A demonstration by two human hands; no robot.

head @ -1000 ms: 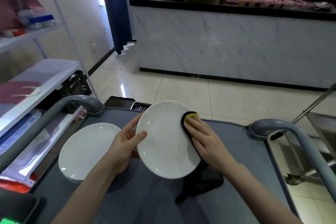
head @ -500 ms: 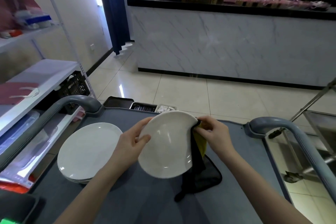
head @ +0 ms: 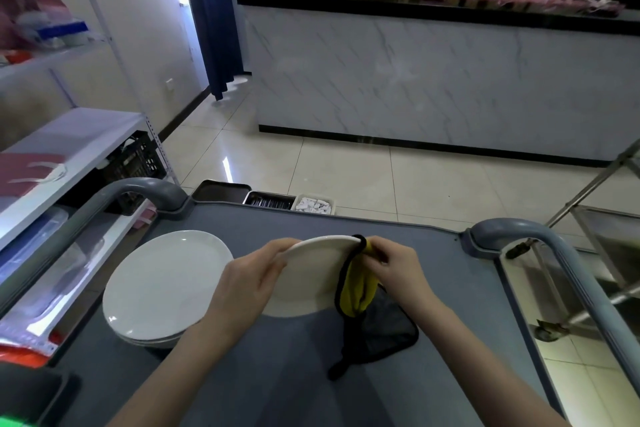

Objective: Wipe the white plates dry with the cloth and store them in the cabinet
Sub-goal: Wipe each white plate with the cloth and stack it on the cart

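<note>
One head-worn view looks forward and down, close above both hands. Beyond the hands it reaches the marble counter (head: 433,80).

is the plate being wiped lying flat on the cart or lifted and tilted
Lifted and tilted. The plate is held above the cart top between the left hand and right hand, its far rim raised.

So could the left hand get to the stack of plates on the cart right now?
Probably not yet: the left hand is holding the plate being wiped. The stack of plates lies uncovered just beside it, so once freed, likely yes.
</note>
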